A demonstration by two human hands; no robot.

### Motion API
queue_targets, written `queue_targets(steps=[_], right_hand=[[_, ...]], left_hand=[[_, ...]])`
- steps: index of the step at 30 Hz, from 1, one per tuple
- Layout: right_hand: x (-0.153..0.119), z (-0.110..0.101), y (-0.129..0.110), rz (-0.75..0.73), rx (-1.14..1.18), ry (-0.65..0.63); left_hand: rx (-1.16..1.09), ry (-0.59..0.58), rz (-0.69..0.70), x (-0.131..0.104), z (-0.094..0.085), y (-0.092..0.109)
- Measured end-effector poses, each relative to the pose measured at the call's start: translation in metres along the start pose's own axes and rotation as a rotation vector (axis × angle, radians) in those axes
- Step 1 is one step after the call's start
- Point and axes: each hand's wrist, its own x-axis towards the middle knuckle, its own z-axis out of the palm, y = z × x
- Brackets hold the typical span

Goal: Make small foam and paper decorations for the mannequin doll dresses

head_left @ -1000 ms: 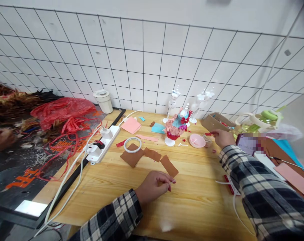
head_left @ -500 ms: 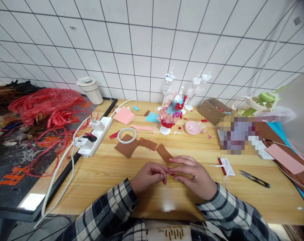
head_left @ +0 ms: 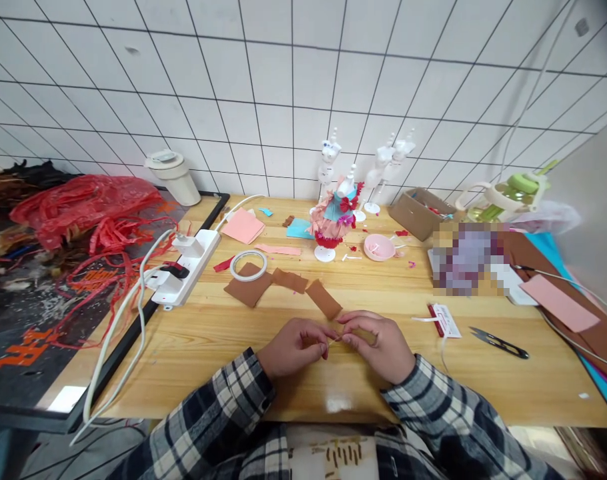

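At the centre of the frame, slightly low, the left hand (head_left: 294, 348) pinches a thin strip (head_left: 332, 342) between thumb and fingers; it is too small and too covered by fingertips to identify. The right hand (head_left: 378, 345) meets it there, thumb and fingers drawn together, though whether they grip the strip I cannot tell. Both sleeves (head_left: 218, 410) run off the bottom edge. Just above the hands lies a brown piece (head_left: 324, 299); to its left, a tape roll (head_left: 248, 265) partly covers a brown square (head_left: 247, 287). The dressed mannequin (head_left: 344, 203) overlaps a white one (head_left: 328, 163) behind. At right, pixelation obscures an object (head_left: 468, 260); the box (head_left: 414, 217) holds indistinct bits. The red bag (head_left: 88, 203), upper left, hides what lies beneath.
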Motion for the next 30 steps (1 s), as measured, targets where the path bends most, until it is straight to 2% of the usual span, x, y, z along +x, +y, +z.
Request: queue_targets(steps=[2, 5, 7, 11, 14, 18, 21, 24, 30], right_hand=[[-0.003, -0.006, 0.002, -0.020, -0.066, 0.012], [-0.009, -0.014, 0.000, -0.090, -0.222, 0.039], [-0.012, -0.017, -0.004, -0.154, -0.314, 0.038], [-0.015, -0.017, -0.016, -0.272, -0.384, -0.004], [-0.015, -0.017, -0.022, -0.300, -0.409, -0.032], [-0.017, -0.020, -0.023, -0.211, -0.374, -0.059], [-0.019, -0.023, -0.021, -0.145, -0.221, -0.103], [-0.020, -0.023, -0.020, -0.002, 0.043, -0.157], [-0.019, -0.008, -0.013, 0.262, 0.516, -0.114]], left_hand=[[0.094, 0.070, 0.016, -0.001, -0.001, 0.000], [0.268, 0.257, 0.047, -0.002, -0.002, 0.003], [0.430, 0.311, 0.101, -0.001, 0.000, 0.008], [0.772, 0.144, 0.276, 0.003, 0.013, 0.015], [0.881, 0.085, 0.310, 0.004, 0.020, 0.017], [0.770, 0.108, 0.242, 0.002, 0.020, 0.019], [0.462, 0.171, 0.140, 0.002, 0.017, 0.018], [0.198, 0.225, 0.086, 0.002, 0.015, 0.014], [0.137, 0.304, 0.116, -0.002, 0.022, 0.008]])
